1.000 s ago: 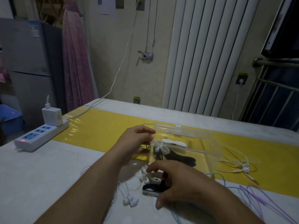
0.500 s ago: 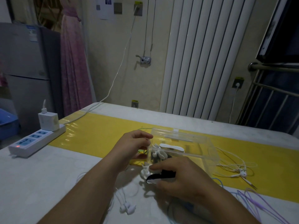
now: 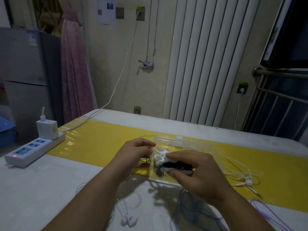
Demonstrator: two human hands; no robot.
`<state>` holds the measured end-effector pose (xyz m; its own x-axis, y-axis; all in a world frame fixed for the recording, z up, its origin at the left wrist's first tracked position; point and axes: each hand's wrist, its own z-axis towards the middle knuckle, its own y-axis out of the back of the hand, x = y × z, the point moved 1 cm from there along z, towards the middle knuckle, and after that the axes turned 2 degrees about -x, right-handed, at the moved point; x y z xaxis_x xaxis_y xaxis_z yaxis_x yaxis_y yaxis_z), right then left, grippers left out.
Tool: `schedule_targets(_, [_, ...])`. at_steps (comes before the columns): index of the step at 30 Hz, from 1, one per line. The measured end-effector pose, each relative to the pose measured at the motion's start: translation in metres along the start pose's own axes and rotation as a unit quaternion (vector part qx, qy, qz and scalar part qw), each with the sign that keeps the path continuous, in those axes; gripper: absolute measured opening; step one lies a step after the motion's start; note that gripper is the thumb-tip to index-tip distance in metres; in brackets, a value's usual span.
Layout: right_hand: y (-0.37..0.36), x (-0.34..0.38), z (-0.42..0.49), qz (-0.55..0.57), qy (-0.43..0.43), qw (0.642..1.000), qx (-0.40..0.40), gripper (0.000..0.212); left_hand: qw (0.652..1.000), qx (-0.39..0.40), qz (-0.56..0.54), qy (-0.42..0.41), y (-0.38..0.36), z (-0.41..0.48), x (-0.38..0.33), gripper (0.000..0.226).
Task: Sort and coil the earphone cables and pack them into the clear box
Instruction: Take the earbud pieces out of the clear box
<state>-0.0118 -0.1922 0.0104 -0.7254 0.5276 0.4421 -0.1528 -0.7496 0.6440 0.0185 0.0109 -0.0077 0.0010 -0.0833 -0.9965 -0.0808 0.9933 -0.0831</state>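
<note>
your right hand [image 3: 198, 174] pinches black coiled earphone bundle [image 3: 177, 165] over clear plastic box [image 3: 200, 145] | your left hand [image 3: 135, 152] grips box's left wall, fingers curled

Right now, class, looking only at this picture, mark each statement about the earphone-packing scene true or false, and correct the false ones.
1. The right hand grips a winder wrapped with black cable at the clear box. True.
2. The left hand rests on the power strip. False: it is beside the box's left wall, far from the strip.
3. A white charger is plugged into the power strip. True.
4. The clear box sits on the bare white part of the table. False: it lies on the yellow strip.
5. Loose white earphones lie to the right of the box. True.
</note>
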Motion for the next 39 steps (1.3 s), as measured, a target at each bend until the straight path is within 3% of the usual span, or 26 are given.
schedule_targets(6, [0.006,-0.011,0.001,-0.026,-0.039,0.993,-0.109,0.039,1.0,-0.002,0.004,0.001,0.001,0.001,0.001,0.016])
schedule_targets(14, [0.007,-0.02,0.003,-0.084,-0.106,0.982,-0.133,0.039,1.0,-0.003,0.001,0.003,-0.001,0.0,-0.001,0.017])
schedule_targets(22, [0.004,-0.028,0.004,-0.142,-0.104,0.969,-0.172,0.033,1.0,-0.002,-0.003,0.004,-0.001,-0.002,-0.002,0.017])
schedule_targets(25, [0.002,-0.027,0.007,-0.144,-0.083,0.973,-0.161,0.019,1.0,-0.004,0.002,0.003,-0.001,-0.003,-0.002,0.017])
schedule_targets(29, [-0.002,-0.027,0.012,-0.184,-0.097,0.977,-0.04,0.023,1.0,-0.009,0.011,0.001,0.0,-0.003,-0.002,0.016])
schedule_targets(32, [0.006,-0.027,0.011,-0.119,-0.115,0.983,-0.078,0.023,1.0,-0.008,0.015,-0.007,0.0,-0.002,-0.001,0.017])
schedule_targets(35, [0.018,-0.027,0.007,-0.082,-0.1,0.981,-0.145,0.015,0.997,-0.021,0.068,-0.041,-0.002,-0.001,0.001,0.021])
schedule_targets(39, [0.035,-0.025,0.005,-0.069,-0.117,0.983,-0.119,0.009,0.964,-0.056,0.215,-0.146,-0.001,-0.002,0.002,0.008])
